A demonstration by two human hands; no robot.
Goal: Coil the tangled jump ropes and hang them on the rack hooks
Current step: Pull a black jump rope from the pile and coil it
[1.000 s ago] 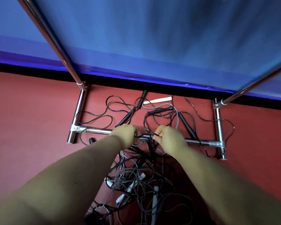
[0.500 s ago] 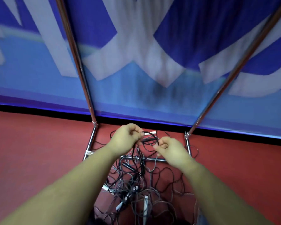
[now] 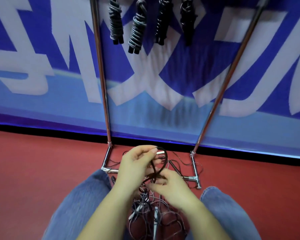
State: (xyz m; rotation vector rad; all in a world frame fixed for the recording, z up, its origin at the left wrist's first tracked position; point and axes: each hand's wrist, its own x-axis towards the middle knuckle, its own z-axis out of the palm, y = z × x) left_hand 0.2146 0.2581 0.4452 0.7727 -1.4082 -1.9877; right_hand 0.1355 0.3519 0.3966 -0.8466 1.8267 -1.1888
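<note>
While kneeling at rack base, I've got left hand pinching dark rope loop up top, right hand gripping same rope just below. Tangled pile sits on red floor between my knees. Four coiled ropes hanging along rack's top edge, blue banner behind.

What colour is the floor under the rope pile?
Red; the floor shows clearly in the head view, around the rope pile.
</note>
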